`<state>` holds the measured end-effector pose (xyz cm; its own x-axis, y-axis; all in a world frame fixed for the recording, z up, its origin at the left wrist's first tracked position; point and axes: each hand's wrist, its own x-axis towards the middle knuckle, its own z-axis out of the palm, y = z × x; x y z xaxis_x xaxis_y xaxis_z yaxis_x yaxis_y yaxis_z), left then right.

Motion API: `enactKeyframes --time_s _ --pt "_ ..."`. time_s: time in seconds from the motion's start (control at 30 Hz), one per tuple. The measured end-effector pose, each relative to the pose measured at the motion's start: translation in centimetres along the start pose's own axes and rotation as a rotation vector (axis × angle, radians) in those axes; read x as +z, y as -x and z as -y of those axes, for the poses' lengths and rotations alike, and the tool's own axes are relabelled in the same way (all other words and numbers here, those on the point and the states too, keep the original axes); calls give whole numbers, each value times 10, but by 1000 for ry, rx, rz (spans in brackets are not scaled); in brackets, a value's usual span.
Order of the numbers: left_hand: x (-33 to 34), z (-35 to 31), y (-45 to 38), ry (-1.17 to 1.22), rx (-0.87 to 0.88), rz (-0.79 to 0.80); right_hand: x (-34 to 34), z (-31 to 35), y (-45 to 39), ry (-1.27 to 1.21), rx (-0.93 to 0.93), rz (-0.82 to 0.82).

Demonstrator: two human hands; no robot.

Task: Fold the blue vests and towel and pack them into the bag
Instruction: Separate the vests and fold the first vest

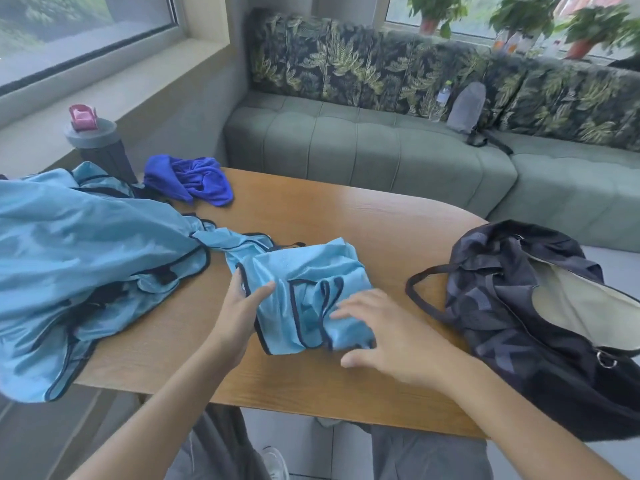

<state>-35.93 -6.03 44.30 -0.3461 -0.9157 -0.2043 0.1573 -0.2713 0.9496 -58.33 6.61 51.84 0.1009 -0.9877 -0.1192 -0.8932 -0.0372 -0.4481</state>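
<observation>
Our left hand (239, 315) and right hand (391, 337) are bare, forearms unsleeved; below them we wear grey trousers (429, 455) and a white shoe (275, 462).

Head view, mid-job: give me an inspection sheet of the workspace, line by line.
Surface: wooden table, rounded far edge.
Job's things: folded vest at centre; unfolded vests heaped left, overhanging the edge; purple-blue towel crumpled at the back; dark bag right, mouth open.
Clutter: bottle with pink lid, far left.
Grippers: left hand grips the folded vest's left edge; right hand rests open on it.
Cables: nothing seen.
Surroundings: green sofa, window, potted plants.
</observation>
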Motion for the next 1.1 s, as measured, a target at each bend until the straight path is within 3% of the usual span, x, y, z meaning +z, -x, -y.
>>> enactKeyframes --time_s 0.03,0.17,0.3,0.43,0.63,0.73,0.9,1.1 --pt "-3 9 2 -60 23 -59 11 -6 8 -29 34 19" --pt "-17 44 14 -266 54 -177 49 -48 25 -320 385 -281" --pt "-22 58 22 -379 96 -138 92 -60 35 -512 601 -282" --pt "-20 59 27 -384 129 -120 110 -41 37 -667 580 -406" --pt "-22 60 28 -389 142 -101 127 -22 38 -486 532 -609" --pt "-23 61 28 -393 154 -81 137 -20 40 -388 468 -601" --pt "-23 61 29 -402 166 -58 144 -15 42 -436 524 -611" --pt "-24 59 35 -356 88 -54 144 -5 45 -430 524 -508"
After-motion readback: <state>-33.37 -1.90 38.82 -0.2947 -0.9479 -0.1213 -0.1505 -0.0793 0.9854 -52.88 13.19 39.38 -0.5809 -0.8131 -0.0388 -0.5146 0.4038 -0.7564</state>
